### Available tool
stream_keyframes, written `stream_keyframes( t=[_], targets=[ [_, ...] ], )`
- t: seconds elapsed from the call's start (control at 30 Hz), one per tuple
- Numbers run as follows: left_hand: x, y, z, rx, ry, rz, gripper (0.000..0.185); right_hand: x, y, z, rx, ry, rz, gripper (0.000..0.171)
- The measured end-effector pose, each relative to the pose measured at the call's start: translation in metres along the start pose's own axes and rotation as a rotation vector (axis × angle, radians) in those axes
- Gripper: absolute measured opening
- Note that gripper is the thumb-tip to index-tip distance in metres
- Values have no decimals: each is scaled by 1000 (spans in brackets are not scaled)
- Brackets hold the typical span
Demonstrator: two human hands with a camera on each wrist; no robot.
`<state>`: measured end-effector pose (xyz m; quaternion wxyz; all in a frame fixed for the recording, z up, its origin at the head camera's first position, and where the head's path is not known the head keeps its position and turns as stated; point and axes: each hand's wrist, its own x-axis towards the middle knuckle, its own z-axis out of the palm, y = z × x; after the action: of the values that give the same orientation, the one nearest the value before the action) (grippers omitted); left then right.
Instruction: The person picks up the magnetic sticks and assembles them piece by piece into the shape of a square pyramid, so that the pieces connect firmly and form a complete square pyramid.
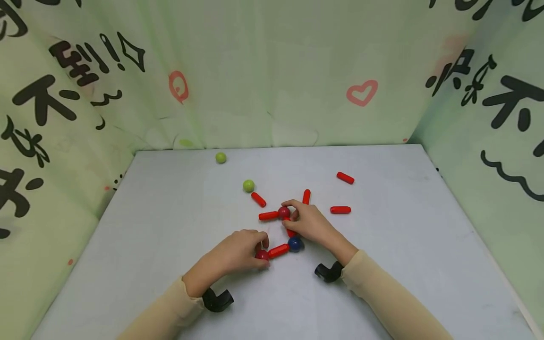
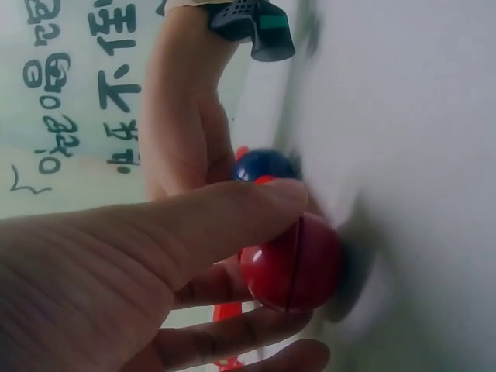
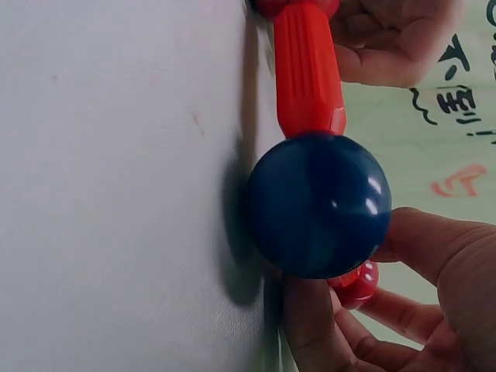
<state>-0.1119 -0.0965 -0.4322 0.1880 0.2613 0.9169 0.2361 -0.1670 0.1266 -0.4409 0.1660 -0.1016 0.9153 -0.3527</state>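
Observation:
Red rods and balls form a joined chain on the table. My left hand [image 1: 244,250] pinches its near red ball [image 2: 294,263] between thumb and fingers. From that ball a red rod [image 1: 278,250] leads to a blue ball [image 3: 318,205]. Another red rod [image 1: 291,233], partly hidden by my right hand [image 1: 312,222], runs from the blue ball to the far red ball [image 1: 284,212]. My right thumb and forefinger are curled round this far ball, close to where the rod meets it. One more red rod [image 1: 268,216] sticks out leftward from the far ball.
Loose red rods lie beyond the hands: one [image 1: 258,199] beside a green ball [image 1: 248,185], one [image 1: 306,196] behind the right hand, two [image 1: 345,178] farther right. A second green ball [image 1: 220,157] sits near the white table's [image 1: 170,198] back edge. Printed curtains [image 1: 272,71] surround it.

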Motion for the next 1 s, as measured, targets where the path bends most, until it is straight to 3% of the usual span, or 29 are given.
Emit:
stream_keyframes(
  t=[0.37,0.8,1.0],
  targets=[
    [8,-7,-6,24,46,-26,26,-1,2,-2,23,0,40,51],
    [17,-16,-18,-7,19,-33,26,-3,6,-3,70,18,75,52],
    [33,-27,-36,31,149,-62,16,-4,6,-3,66,23,80,53]
  ],
)
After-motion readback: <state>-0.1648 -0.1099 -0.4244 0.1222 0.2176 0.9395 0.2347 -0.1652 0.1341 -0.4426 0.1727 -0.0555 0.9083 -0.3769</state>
